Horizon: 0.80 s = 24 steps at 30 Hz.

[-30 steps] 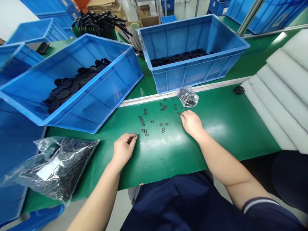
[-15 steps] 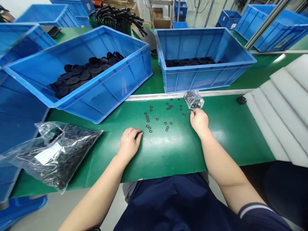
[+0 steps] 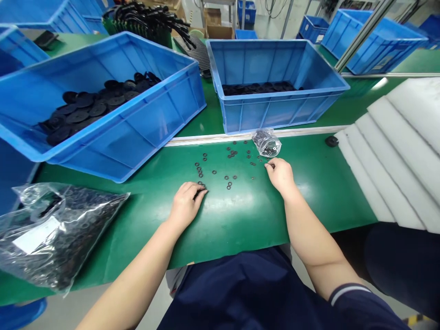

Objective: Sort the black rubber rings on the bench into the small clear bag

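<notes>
My left hand (image 3: 185, 204) rests on the green table with thumb and fingers pinched together. A small black ring (image 3: 202, 186) shows dark at its fingertips, beside the left group of loose black rings (image 3: 199, 169). Over to the right, my right hand (image 3: 281, 175) is closed in a pinch on something small and dark that I cannot make out. Just beyond it lies a small clear plastic bag (image 3: 267, 143), its mouth facing me and little metal-looking parts inside. Between the hands, more black rings (image 3: 233, 153) are scattered flat.
Two blue crates (image 3: 161, 121) (image 3: 275, 110) holding black discs stand behind the work area. A large clear bag (image 3: 68, 233) of dark parts lies at left. White foam sheets (image 3: 381, 151) lean at right, near a black round part (image 3: 332, 141).
The view has turned slightly right. My left hand has slid right across the table to the nearest rings. My right hand has drawn back a little from the small bag.
</notes>
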Tool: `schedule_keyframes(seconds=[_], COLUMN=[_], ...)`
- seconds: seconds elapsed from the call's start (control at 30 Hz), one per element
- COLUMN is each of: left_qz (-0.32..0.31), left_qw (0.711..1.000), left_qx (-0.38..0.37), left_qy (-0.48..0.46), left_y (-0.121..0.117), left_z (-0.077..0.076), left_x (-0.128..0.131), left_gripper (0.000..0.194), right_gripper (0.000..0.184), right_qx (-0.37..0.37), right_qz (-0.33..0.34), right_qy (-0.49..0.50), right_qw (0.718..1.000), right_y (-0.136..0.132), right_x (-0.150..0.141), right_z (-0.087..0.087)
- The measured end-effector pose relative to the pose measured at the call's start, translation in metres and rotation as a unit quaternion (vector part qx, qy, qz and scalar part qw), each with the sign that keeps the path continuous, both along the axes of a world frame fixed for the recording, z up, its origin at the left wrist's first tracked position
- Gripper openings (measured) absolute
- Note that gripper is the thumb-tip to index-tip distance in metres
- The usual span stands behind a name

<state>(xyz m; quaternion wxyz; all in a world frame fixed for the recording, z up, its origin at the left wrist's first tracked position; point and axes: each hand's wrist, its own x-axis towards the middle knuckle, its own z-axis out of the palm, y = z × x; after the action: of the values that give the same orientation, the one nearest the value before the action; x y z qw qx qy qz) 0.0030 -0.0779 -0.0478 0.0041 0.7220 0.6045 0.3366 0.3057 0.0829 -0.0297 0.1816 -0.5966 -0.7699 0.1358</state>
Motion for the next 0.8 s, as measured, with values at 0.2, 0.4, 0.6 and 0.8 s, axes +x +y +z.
schedule_keyframes(seconds=[0.2, 0.4, 0.6, 0.8], left_qz=[-0.013, -0.011, 0.013, 0.000], left_qw=[1.000, 0.999, 0.995, 0.995], left_qx=[0.016, 0.035, -0.004, -0.032], left_qy=[0.002, 0.018, 0.098, 0.093], left_y=[-0.002, -0.002, -0.015, -0.023], left_z=[-0.003, -0.005, -0.003, -0.003], left_x=[0.000, 0.001, 0.011, 0.020], left_gripper=[0.013, 0.013, 0.019, 0.027], right_gripper=[0.011, 0.011, 0.013, 0.017], right_qx=[-0.010, -0.014, 0.013, -0.029], right_qz=[0.042, 0.059, 0.198, 0.292], right_qy=[0.054, 0.052, 0.085, 0.002], right_qw=[0.998, 0.997, 0.976, 0.956], right_y=[-0.003, -0.006, -0.043, -0.060], right_x=[0.003, 0.001, -0.041, -0.079], right_z=[0.000, 0.004, 0.008, 0.005])
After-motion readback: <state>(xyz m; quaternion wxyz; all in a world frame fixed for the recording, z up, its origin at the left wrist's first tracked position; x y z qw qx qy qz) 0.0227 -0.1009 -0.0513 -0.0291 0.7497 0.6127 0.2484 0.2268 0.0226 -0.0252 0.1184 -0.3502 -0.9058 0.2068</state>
